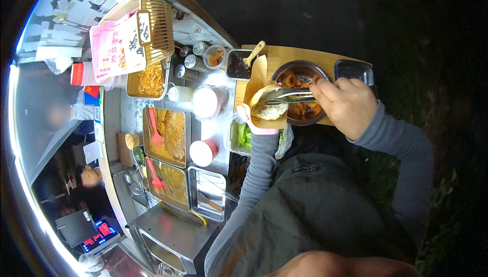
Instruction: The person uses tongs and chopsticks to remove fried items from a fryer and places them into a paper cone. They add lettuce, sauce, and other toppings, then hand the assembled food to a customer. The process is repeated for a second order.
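Note:
My left hand (pixel 246 115), mostly behind the paper, holds a brown paper sleeve (pixel 258 79) with a round flatbread (pixel 262 98) in it. My right hand (pixel 348 105) is closed on metal tongs (pixel 297 93). The tongs' tips reach into the opening of the flatbread, where a pale filling shows; exactly what they pinch I cannot tell. Partly under the tongs and my right fingers stands a steel bowl (pixel 301 64) of orange-brown food pieces (pixel 306 110).
A dark sauce tray (pixel 236 65) with a wooden-handled brush (pixel 255 52) and a black tray (pixel 351 64) flank the bowl. Green leaves (pixel 244 135) lie near my left wrist. Further left are sauce trays (pixel 189 139) with red brushes, shaker jars (pixel 193 63) and a steel tray (pixel 222 172).

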The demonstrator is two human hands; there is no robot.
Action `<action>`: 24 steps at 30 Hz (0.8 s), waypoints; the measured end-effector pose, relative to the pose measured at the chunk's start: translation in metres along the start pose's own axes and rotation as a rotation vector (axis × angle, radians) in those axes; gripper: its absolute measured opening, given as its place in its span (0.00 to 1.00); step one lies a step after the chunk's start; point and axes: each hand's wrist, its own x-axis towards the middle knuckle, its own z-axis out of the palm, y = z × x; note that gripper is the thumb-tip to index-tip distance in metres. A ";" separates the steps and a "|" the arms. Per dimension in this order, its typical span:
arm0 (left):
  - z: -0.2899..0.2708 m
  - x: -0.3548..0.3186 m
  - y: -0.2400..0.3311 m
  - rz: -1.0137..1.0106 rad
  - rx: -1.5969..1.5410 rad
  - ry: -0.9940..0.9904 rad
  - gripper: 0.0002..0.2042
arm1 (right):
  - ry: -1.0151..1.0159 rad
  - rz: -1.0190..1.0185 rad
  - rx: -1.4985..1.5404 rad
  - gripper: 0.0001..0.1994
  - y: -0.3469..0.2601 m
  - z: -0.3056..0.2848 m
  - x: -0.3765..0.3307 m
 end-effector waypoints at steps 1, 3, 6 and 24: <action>0.003 -0.003 -0.001 -0.013 -0.033 -0.046 0.46 | -0.007 -0.028 0.014 0.13 -0.002 0.001 0.002; 0.008 -0.006 -0.003 0.014 -0.031 -0.030 0.44 | -0.049 -0.071 0.040 0.16 -0.006 0.007 0.009; 0.010 -0.006 -0.002 0.113 0.226 0.146 0.39 | -0.051 -0.093 0.067 0.17 -0.008 0.016 0.013; 0.006 -0.012 0.019 0.119 0.041 0.240 0.35 | -0.212 0.695 0.098 0.19 0.128 0.089 -0.128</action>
